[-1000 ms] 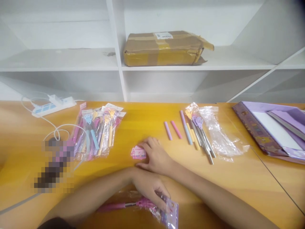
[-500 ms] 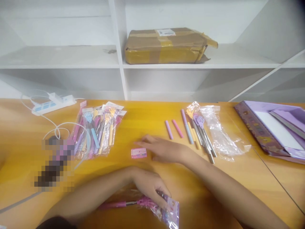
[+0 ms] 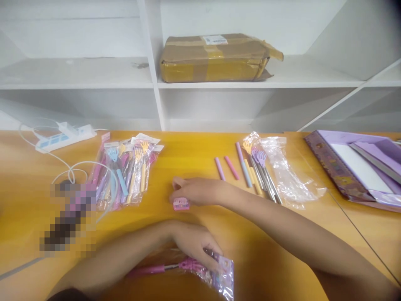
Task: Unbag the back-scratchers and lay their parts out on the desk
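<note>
My left hand (image 3: pixel 197 246) is closed on the top of a clear plastic bag with a purple printed header (image 3: pixel 224 274). In the bag lies a pink back scratcher (image 3: pixel 189 264) with a metal rod and a pink handle, partly hidden under my left forearm. Farther forward, my right hand (image 3: pixel 191 191) bends its fingers down over a small pink printed card (image 3: pixel 181 204), covering its upper part. The fingers appear to grip the card at its edge against the table. Several bagged back scratchers (image 3: pixel 128 175) in mixed colours lie to the left of my right hand.
To the right lie loose back scratchers (image 3: pixel 263 171), coloured handle tubes (image 3: pixel 232 168) and empty clear bags (image 3: pixel 285 171). A purple box (image 3: pixel 340 175) stands at far right. A power strip (image 3: pixel 67 138) with white cables lies at back left. A taped carton (image 3: pixel 216 60) sits on the shelf.
My right hand has moved slightly left, its fingers bending from outstretched to curled over the pink card, which has shifted slightly. My left hand still holds the bag in about the same place.
</note>
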A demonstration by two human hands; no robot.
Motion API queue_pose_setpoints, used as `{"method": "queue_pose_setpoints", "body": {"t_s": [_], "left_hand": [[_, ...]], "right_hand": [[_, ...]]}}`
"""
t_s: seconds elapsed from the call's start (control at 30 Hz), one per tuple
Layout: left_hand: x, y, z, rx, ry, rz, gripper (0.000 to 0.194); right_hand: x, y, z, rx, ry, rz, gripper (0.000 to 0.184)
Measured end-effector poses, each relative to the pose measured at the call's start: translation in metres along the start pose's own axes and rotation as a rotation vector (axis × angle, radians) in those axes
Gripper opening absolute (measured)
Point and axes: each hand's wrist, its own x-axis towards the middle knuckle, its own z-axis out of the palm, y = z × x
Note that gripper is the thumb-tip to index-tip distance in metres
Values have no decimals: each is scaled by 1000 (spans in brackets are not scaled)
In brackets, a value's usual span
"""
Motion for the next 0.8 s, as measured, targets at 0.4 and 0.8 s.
{"method": "queue_pose_setpoints", "body": {"t_s": [0.4, 0.8], "left_hand": [[-2, -4, 1, -191, 96, -55, 51], [-2, -7, 3, -267, 119, -54, 49]], "right_hand": [[4, 22, 20, -276, 177, -327, 57], [3, 28, 59, -520, 421, -298, 38]]}}
